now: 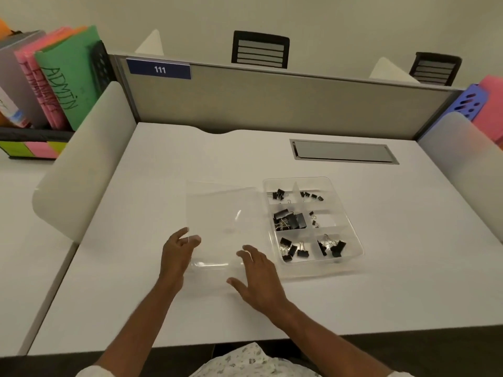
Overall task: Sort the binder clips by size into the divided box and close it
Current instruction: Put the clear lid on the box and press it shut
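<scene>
While clips (290,220) sit sorted in box (353,227) | left hand (178,251) fingers pinch lid (217,208) edge | right hand (258,276) fingers spread, empty

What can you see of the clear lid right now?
The lid is a clear, glossy, rectangular plastic sheet. It lies open to the left of the box and seems joined to it along one edge. The left hand pinches its near left corner; the right hand is open at its near edge.

Both forearms are reaching over the tabletop's (394,295) near edge; the left hand (178,251) is pinching a corner of the clear lid (217,210), the right hand (258,278) is holding its fingers spread, palm down
</scene>
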### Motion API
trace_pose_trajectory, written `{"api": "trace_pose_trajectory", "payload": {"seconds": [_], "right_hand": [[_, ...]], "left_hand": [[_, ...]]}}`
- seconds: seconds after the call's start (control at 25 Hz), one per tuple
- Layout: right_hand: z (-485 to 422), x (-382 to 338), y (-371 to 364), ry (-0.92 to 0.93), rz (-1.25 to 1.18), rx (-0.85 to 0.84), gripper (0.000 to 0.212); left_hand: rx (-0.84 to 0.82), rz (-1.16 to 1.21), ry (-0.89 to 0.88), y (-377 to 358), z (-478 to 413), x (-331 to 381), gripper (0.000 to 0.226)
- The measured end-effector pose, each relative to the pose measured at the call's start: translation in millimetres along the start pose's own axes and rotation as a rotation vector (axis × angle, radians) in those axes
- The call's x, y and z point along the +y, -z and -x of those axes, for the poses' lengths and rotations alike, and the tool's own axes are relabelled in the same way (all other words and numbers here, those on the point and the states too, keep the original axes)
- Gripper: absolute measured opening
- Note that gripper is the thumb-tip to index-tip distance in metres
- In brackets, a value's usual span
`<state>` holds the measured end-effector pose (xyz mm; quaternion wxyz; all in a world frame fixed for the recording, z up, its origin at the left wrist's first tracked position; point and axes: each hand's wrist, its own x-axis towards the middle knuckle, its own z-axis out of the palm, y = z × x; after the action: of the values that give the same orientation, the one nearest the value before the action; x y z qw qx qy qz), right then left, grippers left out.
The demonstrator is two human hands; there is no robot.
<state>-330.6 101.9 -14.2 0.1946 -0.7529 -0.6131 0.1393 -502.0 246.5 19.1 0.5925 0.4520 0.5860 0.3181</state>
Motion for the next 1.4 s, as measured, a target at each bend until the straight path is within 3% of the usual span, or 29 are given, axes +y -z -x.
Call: {"api": "trace_pose_trajectory", "payload": {"seconds": [0.16,0.28,0.4,0.48,0.64,0.76,0.84,0.92,1.04,1.16,1.4], "right_hand": [[-10,-30,28,-0.039,-0.111,0.183,0.072],[-19,-31,60,-0.107,-0.347,0.456,0.041],[-20,-1,95,-0.285,-0.838,0.699,0.035],[-9,30,110,-0.409,-1.118,0.7,0.038],[31,93,115,-0.612,-1.323,0.629,0.037],[54,134,118,-0.735,-1.11,0.433,0.039],[70,155,123,-0.782,-0.905,0.251,0.052],[84,171,131,-0.785,-0.785,0.183,0.061],[96,193,144,-0.693,-0.685,0.305,0.047],[84,222,148,-0.546,-0.559,0.495,0.016],[44,247,140,-0.412,-0.572,0.459,0.042]], "left_hand": [[-0.22,0.158,-0.112,-34,35,52,0.036],[-0.432,0.123,-0.276,-70,55,74,0.043],[-0.49,-0.257,-0.414,-113,67,47,0.059],[-0.504,-0.575,-0.423,-138,74,10,0.072],[-0.467,-0.875,-0.545,-175,75,-35,0.083],[-0.479,-0.916,-0.644,-193,70,-39,0.086],[-0.484,-0.97,-0.697,-203,64,-37,0.087],[-0.486,-1.05,-0.73,-211,57,-35,0.087],[-0.483,-0.996,-0.692,-220,53,-32,0.094],[-0.418,-0.856,-0.643,-222,51,-30,0.1],[-0.357,-0.784,-0.541,-221,59,-30,0.099]]}}
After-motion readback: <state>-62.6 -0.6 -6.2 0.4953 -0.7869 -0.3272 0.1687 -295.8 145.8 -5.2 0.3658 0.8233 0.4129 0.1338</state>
